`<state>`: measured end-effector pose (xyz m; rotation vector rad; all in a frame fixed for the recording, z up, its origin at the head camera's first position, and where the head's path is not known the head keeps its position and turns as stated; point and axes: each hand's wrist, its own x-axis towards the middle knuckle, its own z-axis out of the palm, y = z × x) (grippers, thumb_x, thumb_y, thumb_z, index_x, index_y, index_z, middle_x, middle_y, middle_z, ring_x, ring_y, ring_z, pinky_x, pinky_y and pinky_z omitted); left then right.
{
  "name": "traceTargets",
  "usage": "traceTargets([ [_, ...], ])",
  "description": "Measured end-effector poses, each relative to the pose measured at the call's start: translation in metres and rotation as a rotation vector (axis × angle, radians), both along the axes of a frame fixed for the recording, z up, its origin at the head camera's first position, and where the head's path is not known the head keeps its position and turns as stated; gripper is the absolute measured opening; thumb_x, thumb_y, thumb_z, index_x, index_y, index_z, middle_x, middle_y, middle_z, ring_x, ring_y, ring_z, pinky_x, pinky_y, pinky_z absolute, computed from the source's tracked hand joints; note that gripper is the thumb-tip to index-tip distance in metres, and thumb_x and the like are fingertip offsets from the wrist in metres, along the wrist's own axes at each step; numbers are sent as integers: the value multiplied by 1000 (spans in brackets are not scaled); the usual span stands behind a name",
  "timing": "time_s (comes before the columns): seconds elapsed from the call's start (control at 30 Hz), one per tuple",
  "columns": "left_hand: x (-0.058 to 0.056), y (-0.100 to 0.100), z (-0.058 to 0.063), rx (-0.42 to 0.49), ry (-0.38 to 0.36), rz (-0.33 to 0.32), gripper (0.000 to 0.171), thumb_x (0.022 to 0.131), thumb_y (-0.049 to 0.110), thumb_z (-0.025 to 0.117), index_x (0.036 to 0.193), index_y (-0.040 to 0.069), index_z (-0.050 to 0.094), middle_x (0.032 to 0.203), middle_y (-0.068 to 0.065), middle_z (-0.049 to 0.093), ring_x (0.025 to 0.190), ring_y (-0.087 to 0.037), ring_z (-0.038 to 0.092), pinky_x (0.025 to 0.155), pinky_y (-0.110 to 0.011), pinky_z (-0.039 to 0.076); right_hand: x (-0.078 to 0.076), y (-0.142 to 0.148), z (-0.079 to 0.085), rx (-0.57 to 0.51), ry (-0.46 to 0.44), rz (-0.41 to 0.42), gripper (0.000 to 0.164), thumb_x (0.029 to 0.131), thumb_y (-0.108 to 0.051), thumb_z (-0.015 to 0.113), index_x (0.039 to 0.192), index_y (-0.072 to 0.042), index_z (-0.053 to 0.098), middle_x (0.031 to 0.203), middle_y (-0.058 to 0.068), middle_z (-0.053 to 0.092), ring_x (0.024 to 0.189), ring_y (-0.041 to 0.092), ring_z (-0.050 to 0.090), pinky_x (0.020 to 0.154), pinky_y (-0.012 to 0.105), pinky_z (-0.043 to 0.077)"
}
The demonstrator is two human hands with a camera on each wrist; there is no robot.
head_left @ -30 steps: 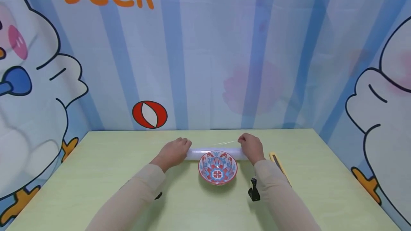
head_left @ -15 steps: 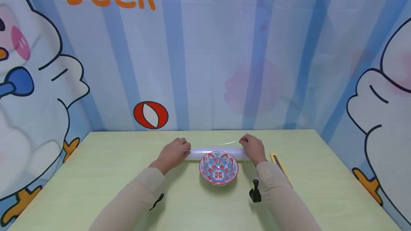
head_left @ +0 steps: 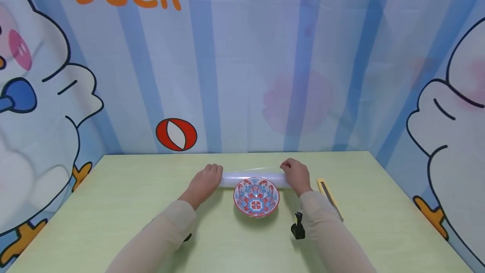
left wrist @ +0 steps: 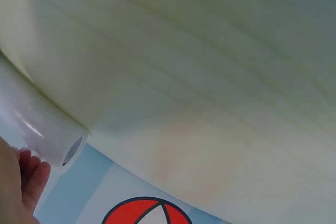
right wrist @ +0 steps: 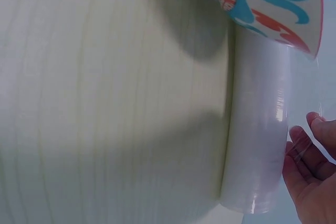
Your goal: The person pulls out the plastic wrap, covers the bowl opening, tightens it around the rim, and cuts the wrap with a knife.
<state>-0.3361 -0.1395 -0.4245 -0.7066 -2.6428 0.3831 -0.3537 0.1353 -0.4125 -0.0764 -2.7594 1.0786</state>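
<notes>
A roll of cling film (head_left: 229,179) lies crosswise on the table behind a patterned bowl (head_left: 256,197) in red, blue and white. My left hand (head_left: 202,183) holds the roll's left end; in the left wrist view its fingers (left wrist: 32,174) curl against the roll's side, near the hollow core. At the right end, my right hand (head_left: 297,176) pinches the film's loose edge. A thin shiny line of film (head_left: 259,168) runs between the hands, just above the roll. In the right wrist view, clear film shows between the thumb and fingers (right wrist: 310,153).
A yellow box cutter (head_left: 329,197) lies right of the roll, partly behind the right sleeve. Black wrist gear (head_left: 298,227) shows beside that sleeve. A printed cloth (head_left: 235,66) with cartoon ducks hangs behind the table (head_left: 140,188).
The view shifts slightly with the head. Both hands stay in nearly the same places on the roll and film; the bowl has not moved.
</notes>
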Motion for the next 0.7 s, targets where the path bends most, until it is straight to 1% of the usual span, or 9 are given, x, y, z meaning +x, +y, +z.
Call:
traceTargets([
  [0.03, -1, 0, 1, 2, -17, 5, 35, 78, 10, 72, 106, 0, 51, 98, -13, 60, 87, -19, 59, 79, -29, 55, 0, -1, 0, -4, 6, -3, 19, 94, -15, 50, 98, -3, 65, 99, 13, 66, 93, 28, 60, 83, 43, 47],
  [0.13, -3, -1, 5, 49, -130, 5, 43, 80, 10, 70, 117, 5, 50, 106, -12, 59, 94, -20, 58, 85, -32, 53, 0, -2, -2, -5, 17, -9, 19, 93, -15, 51, 98, -3, 65, 99, 14, 67, 94, 29, 60, 84, 44, 47],
  [0.2, -4, -2, 8, 63, -174, -11, 45, 79, 10, 71, 120, 11, 50, 107, -10, 57, 95, -20, 56, 87, -32, 52, 0, -2, -3, -2, 26, -8, 19, 93, -15, 51, 97, -3, 65, 98, 14, 67, 93, 29, 60, 83, 44, 47],
  [0.23, -4, -2, 9, 65, -183, -23, 46, 79, 10, 71, 120, 12, 51, 107, -10, 57, 95, -20, 55, 87, -32, 52, 0, -2, -3, -4, 29, -8, 19, 93, -15, 51, 97, -3, 65, 98, 14, 67, 93, 29, 60, 82, 43, 47],
  [0.27, -3, -2, 9, 59, -179, -32, 47, 78, 10, 72, 120, 14, 52, 107, -10, 56, 95, -20, 55, 86, -31, 52, 0, -2, -3, -4, 30, -8, 18, 93, -15, 51, 97, -3, 65, 98, 14, 67, 92, 29, 60, 82, 43, 47],
  [0.3, -3, -2, 8, 40, -153, -44, 44, 78, 10, 73, 118, 13, 54, 105, -10, 56, 93, -19, 54, 85, -30, 53, 1, -2, -3, -6, 31, -7, 19, 93, -15, 51, 97, -3, 65, 97, 14, 67, 91, 29, 60, 81, 43, 48],
  [0.37, -2, -1, 6, -8, -86, -48, 40, 77, 11, 74, 113, 9, 57, 102, -10, 57, 91, -19, 55, 83, -28, 53, 1, -3, -3, -8, 31, -7, 19, 94, -15, 51, 97, -3, 65, 97, 13, 67, 91, 28, 60, 81, 43, 48],
  [0.47, -2, 1, 4, -41, -25, -39, 37, 77, 11, 74, 110, 4, 58, 101, -11, 59, 90, -19, 56, 81, -28, 54, 2, -4, -3, -8, 29, -8, 19, 94, -15, 50, 96, -4, 65, 97, 13, 67, 91, 28, 60, 81, 43, 48],
  [0.7, 1, 6, 1, -24, 30, -3, 33, 77, 13, 74, 105, 1, 61, 97, -11, 61, 85, -19, 58, 74, -29, 56, 1, -4, -6, -2, 21, -15, 18, 94, -15, 50, 96, -4, 65, 97, 13, 67, 91, 28, 60, 81, 42, 48],
])
